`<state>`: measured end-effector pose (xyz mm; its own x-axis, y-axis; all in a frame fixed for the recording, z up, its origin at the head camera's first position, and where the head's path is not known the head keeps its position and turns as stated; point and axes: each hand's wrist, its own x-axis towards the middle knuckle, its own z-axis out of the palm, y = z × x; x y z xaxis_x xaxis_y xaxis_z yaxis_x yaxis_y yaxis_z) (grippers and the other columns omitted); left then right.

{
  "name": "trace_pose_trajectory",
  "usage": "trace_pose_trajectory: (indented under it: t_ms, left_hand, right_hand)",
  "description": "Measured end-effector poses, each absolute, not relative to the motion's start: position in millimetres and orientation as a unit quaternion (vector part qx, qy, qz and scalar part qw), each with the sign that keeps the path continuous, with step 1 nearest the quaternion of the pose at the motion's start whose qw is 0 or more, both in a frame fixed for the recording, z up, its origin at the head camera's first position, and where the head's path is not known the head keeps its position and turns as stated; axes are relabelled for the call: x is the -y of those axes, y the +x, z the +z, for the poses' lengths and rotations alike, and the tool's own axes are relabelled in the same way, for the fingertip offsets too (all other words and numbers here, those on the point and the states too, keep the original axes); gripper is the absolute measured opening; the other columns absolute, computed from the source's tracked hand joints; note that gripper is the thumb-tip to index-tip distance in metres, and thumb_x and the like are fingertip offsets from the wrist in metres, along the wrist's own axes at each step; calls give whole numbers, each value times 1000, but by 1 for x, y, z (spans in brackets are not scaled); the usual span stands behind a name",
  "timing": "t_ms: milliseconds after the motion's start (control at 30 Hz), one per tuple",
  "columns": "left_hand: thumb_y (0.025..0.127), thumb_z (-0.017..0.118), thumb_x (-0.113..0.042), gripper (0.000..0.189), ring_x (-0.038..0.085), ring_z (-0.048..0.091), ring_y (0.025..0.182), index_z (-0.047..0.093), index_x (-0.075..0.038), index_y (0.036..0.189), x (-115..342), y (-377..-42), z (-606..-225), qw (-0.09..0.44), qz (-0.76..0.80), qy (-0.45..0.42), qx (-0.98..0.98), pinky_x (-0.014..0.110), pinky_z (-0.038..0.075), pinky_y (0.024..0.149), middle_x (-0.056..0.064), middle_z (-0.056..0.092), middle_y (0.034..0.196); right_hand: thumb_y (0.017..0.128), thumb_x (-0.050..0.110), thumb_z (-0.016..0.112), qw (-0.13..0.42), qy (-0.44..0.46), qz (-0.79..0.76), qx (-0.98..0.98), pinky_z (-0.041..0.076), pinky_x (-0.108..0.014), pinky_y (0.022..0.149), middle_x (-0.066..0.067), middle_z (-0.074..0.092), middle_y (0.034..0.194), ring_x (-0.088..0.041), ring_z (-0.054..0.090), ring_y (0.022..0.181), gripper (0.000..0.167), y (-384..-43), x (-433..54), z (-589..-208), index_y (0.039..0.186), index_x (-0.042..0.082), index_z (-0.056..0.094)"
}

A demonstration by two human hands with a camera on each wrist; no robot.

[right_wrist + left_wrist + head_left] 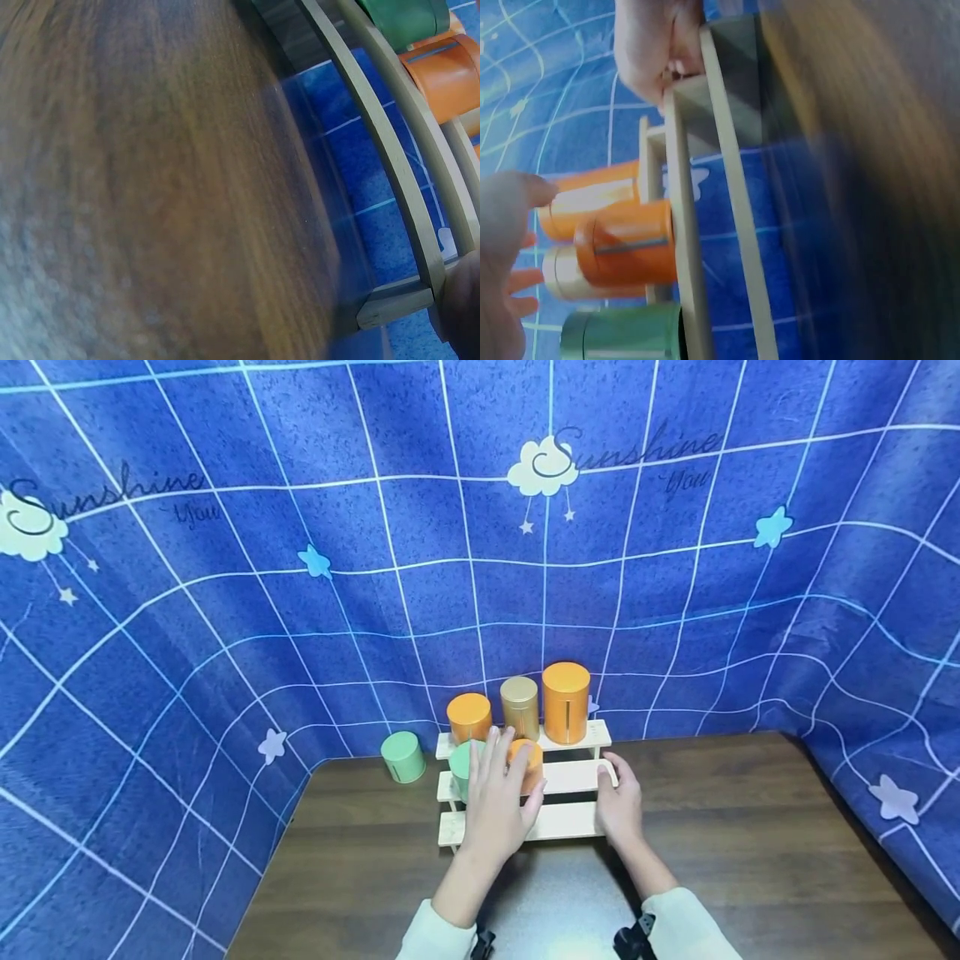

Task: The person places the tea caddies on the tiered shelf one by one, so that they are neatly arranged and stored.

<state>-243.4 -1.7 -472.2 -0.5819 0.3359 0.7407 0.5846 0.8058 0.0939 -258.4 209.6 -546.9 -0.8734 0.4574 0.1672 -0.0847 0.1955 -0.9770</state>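
A pale wooden three-tier rack (pixel 566 821) stands on the table. My right hand (pixel 621 802) grips its right end, thumb on top of the middle tier. My left hand (pixel 495 802) is held with fingers extended over the middle tier, partly hiding a green tin (pixel 459 770) and an orange tin (pixel 534 768). In the left wrist view these fingers (pixel 525 281) are spread beside the tins and curl round none of them. On the top tier stand a short orange tin (pixel 469 718), a gold tin (pixel 521 706) and a tall orange tin (pixel 566 702).
Another green tin (pixel 403 757) sits on the table to the left of the rack. The dark wooden table (pixel 735 843) reaches back to a blue checked curtain (pixel 420 527) that hangs behind and at both sides.
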Motion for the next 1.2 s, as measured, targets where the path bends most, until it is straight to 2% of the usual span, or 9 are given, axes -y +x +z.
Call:
trace_pose_trajectory:
  t_ms: [200,367,567,833,967,1200]
  left_hand:
    - [92,76,-33,50,46,46,149,65,-11,136,22,-249,-462,419,-255,-251,835,77,22,123,16,58,150]
    - [95,73,-31,46,42,42,152,65,-11,136,42,-253,-454,418,-315,-211,826,73,14,127,17,58,150]
    - [96,73,-29,47,39,40,154,64,-8,137,63,-258,-451,407,-351,-165,827,77,16,124,15,56,153]
    - [96,74,-22,44,44,44,149,66,-5,135,82,-270,-455,430,-371,-140,811,73,17,126,19,59,149]
    - [97,73,-22,42,42,43,150,66,-7,136,93,-275,-457,417,-380,-108,818,73,11,128,19,59,149]
    - [99,71,-26,46,42,42,150,63,-7,140,114,-284,-462,367,-382,-46,847,73,14,127,21,54,152]
  right_hand:
    - [109,12,52,220,-128,619,743,42,-48,114,-22,61,147,-30,56,125,39,-258,-210,-547,145,1,57]
    - [109,12,52,221,-129,621,740,43,-46,113,-22,62,146,-30,56,126,38,-259,-211,-548,145,1,57]
    - [109,13,52,219,-134,619,743,44,-42,107,-22,63,145,-29,57,120,38,-258,-211,-548,145,2,57]
    - [109,13,52,219,-133,622,740,44,-48,112,-23,62,145,-32,57,127,38,-258,-209,-550,145,2,57]
    - [109,13,51,219,-130,622,741,43,-49,113,-24,62,146,-33,57,129,38,-258,-209,-550,145,1,57]
    - [109,13,52,217,-129,619,744,42,-50,115,-23,61,147,-32,56,129,38,-259,-210,-549,145,3,57]
